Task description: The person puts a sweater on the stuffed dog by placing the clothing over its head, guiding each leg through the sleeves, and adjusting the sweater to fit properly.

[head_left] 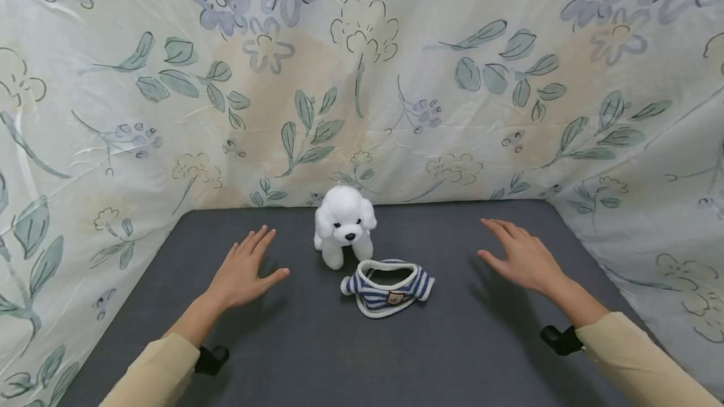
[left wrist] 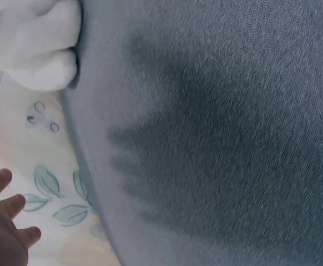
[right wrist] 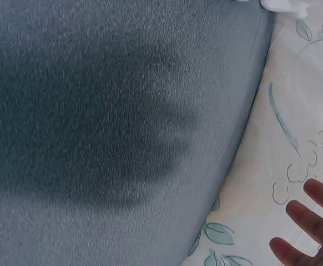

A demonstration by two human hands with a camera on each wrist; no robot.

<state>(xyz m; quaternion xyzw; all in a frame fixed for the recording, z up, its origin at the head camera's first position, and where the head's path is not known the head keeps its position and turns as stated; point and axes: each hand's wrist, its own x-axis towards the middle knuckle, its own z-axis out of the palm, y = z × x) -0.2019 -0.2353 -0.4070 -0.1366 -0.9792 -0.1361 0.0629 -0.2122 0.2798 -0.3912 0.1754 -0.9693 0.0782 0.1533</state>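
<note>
A white plush dog (head_left: 345, 225) stands upright on the dark grey table, facing forward. In front of it lies a small blue-and-white striped doll shirt (head_left: 379, 297) with white trim, a brown patch and its neck opening facing up. My left hand (head_left: 243, 275) hovers above the table to the left of both, fingers spread and holding nothing. Off to the right, my right hand (head_left: 523, 259) is likewise raised with its fingers extended, apart from everything. The left wrist view catches the legs of the plush dog (left wrist: 45, 50) at its upper left.
The grey table (head_left: 351, 363) has a flowered cloth (head_left: 418, 80) hanging behind it and along both sides. Each wrist wears a black strap mount, one by the left cuff (head_left: 212, 360), another by the right cuff (head_left: 560, 339). Hand shadows fall on the tabletop.
</note>
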